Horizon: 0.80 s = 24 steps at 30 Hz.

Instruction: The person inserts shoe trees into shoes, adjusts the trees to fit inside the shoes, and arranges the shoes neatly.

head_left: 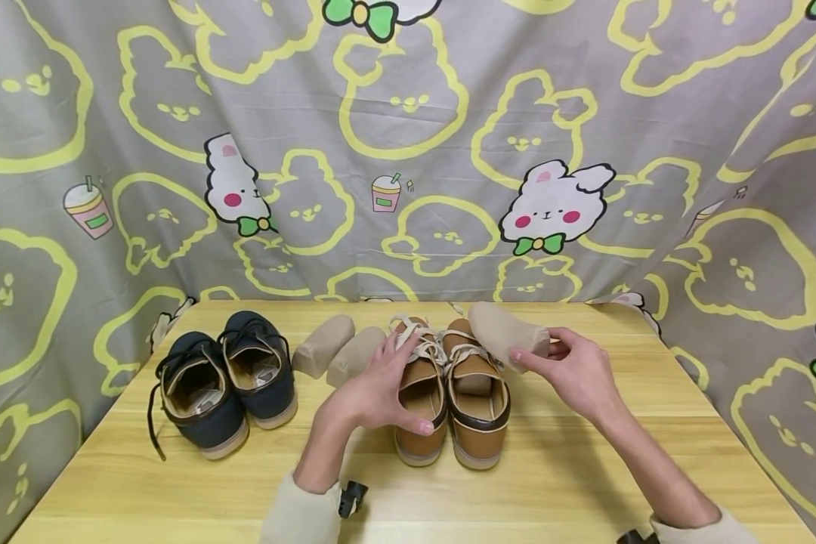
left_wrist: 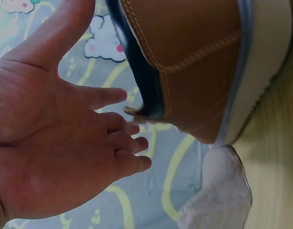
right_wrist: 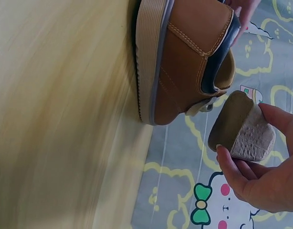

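Note:
My right hand (head_left: 574, 370) pinches a beige shoe insert (head_left: 506, 332) by its blunt end, thumb on one side and fingers on the other. In the head view the insert is raised beside the right brown shoe (head_left: 479, 438), its rounded end pointing away to the left. Within that shoe's opening a beige piece shows. My left hand (head_left: 381, 389) is spread over the left brown shoe (head_left: 418, 442), with the thumb by its heel collar and the fingers near its white laces (head_left: 418, 340). The left wrist view shows those fingers loosely extended beside the shoe.
Two more beige inserts (head_left: 326, 344) lie left of the brown shoes, one partly behind my left hand. A pair of dark blue shoes (head_left: 204, 423) with black laces stands at the left of the wooden table (head_left: 585, 491). A patterned curtain (head_left: 442, 249) hangs behind.

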{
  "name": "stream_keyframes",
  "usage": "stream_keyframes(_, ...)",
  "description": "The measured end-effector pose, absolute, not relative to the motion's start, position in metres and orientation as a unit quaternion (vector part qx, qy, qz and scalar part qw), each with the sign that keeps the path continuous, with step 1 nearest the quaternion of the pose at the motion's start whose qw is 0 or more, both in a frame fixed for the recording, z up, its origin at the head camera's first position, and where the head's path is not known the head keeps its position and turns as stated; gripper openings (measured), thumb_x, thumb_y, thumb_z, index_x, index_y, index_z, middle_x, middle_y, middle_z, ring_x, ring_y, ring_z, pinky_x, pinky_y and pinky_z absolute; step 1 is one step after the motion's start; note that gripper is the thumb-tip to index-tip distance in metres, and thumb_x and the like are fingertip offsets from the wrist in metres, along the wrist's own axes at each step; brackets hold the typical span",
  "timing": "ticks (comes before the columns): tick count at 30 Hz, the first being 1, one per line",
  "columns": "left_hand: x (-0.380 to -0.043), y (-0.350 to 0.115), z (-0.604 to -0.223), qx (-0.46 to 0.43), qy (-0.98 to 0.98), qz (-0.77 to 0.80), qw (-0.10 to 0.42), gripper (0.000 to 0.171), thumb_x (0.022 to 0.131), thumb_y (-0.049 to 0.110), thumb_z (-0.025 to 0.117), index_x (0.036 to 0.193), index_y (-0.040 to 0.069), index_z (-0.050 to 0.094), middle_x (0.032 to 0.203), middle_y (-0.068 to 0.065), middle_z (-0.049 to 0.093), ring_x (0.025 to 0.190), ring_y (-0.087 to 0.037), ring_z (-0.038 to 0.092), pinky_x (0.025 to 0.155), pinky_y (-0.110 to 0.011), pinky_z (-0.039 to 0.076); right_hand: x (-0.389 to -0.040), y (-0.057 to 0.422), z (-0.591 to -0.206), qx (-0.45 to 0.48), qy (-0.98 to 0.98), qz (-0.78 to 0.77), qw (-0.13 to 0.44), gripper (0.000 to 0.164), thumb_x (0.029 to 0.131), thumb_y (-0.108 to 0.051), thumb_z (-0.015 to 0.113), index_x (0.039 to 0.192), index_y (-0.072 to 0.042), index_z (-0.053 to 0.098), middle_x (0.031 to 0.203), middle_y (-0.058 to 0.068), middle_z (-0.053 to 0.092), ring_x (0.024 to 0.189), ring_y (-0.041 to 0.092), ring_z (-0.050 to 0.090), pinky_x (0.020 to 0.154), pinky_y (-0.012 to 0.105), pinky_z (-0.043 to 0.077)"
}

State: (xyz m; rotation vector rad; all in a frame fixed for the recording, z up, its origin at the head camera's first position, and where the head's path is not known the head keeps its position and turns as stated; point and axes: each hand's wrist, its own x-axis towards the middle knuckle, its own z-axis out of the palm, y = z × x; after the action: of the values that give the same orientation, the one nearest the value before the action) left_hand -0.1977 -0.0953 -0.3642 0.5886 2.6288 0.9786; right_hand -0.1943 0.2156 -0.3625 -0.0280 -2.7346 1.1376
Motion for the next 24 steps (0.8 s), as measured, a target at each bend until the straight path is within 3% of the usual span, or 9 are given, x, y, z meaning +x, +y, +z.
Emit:
stream_keyframes(6,-0.2,-0.1,-0.369,0.21,0.903,0.34,0.156,0.141,0.066,0.033,0.097,0.165,0.015,-0.002,0.169,-0.021,-0.009,0.156,-0.043,-0.005,0.125,-0.056,0.014,-0.192,0.21,-0.36,-0.001,-0.917,0.39,0.083,0.065,0.081,-0.056,0.08,0.122,-0.008,0.068,0.104,0.013,0.075,0.096,0.024,0.071,0.073,0.029,0.054)
stream_keyframes(12,-0.203,-0.101,-0.373,0.217,0.901,0.336,0.17,0.141,0.068,0.035,0.096,0.163,0.006,-0.004,0.169,-0.02,-0.008,0.157,-0.034,-0.004,0.126,-0.05,0.014,-0.191,0.204,-0.358,0.006,-0.917,0.392,0.08,0.064,0.08,-0.055,0.082,0.121,-0.008,0.068,0.102,0.011,0.075,0.093,0.022,0.07,0.072,0.029,0.054)
stream_keyframes(24,-0.208,-0.106,-0.379,0.242,0.887,0.344,0.19,0.129,0.073,0.037,0.092,0.163,0.004,0.006,0.17,-0.02,0.001,0.158,-0.031,0.004,0.126,-0.049,0.02,-0.182,0.193,-0.35,0.025,-0.914,0.4,0.059,0.064,0.079,-0.055,0.083,0.12,-0.009,0.068,0.1,0.008,0.074,0.092,0.019,0.069,0.073,0.03,0.055)
